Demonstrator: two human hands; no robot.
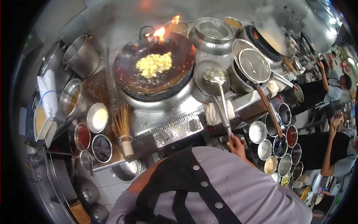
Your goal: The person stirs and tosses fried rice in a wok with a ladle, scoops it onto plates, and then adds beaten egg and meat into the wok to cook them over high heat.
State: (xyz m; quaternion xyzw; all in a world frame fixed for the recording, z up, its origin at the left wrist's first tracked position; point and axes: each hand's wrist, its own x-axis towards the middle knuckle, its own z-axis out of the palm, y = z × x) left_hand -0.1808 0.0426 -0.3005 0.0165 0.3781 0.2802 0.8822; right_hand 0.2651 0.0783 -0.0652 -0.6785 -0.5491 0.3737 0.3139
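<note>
My right hand (237,146) is closed around the end of a long metal handle near the stove's front edge. Two handles run up together from there, one to a wide dark strainer (203,83), the other to a shiny ladle (217,77) lying in it; I cannot tell whether both are gripped. My left hand is out of sight; only part of that arm shows beside the apron. Yellow scrambled egg (154,64) lies in a big wok (126,74) on the left burner. Flames (159,34) rise at the wok's far rim.
A lidded steel pot (213,46) stands right of the wok. A mesh strainer (254,65) rests over another pot. A bamboo brush (125,128) is at the front left. Seasoning bowls (257,132) line the right. Other people work farther right.
</note>
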